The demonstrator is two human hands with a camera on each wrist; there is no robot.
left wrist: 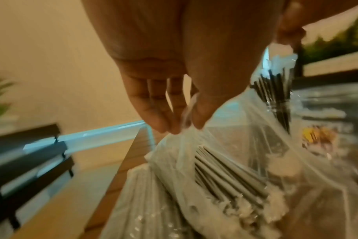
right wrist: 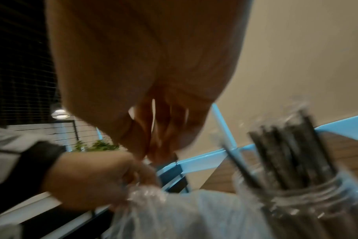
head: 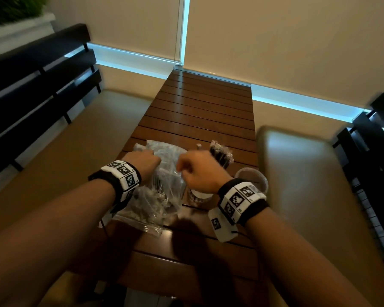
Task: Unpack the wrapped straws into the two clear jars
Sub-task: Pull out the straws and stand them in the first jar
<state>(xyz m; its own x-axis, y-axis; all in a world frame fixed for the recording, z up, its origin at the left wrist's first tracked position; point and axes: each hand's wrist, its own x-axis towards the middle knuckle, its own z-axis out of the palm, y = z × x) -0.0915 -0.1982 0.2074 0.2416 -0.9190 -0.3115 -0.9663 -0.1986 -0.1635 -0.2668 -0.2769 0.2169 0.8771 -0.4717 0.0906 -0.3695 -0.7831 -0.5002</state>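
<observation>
The left hand [left wrist: 170, 100] pinches the top of a clear bag [left wrist: 225, 169] of grey straws [left wrist: 225, 176] between thumb and fingertips. The right hand [head: 197, 171] is curled beside it — its hold is too blurred to tell. Just right of the fingers stand two jars: one [right wrist: 309, 202] already full of black straws [right wrist: 286, 155], the other [head: 252, 177] apparently empty. About halfway.
</observation>
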